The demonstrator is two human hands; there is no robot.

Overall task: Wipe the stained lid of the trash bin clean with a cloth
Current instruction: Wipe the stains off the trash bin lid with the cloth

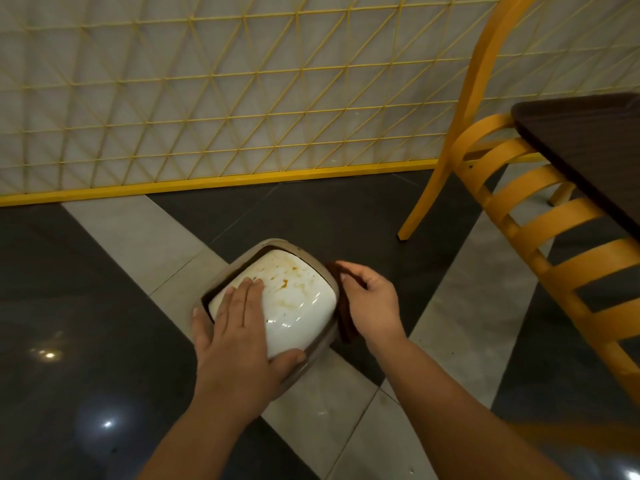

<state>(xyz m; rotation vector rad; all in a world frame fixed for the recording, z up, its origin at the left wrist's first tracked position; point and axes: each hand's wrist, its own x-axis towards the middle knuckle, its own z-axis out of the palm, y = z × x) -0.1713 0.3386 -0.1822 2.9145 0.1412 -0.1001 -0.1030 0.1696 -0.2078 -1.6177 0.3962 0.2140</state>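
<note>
The left hand [239,327] is laid flat on the white lid [298,299], fingers straight and spread, the thumb pressed along the lid's near edge at lower centre of the frame. Just right of the lid, a dark brown cloth [341,299] is gripped in the right hand [370,303], fingers curled around its upper end, the rest hanging against the bin's rim. Orange-brown stains [285,283] are seen across the far half of the lid. The lid is seated in the tan bin [313,263], which stands on a floor [86,289] of grey and black tiles. A yellow chair [519,188] and a dark table [585,147] are seen at right, a yellow lattice screen [207,81] across the top.
</note>
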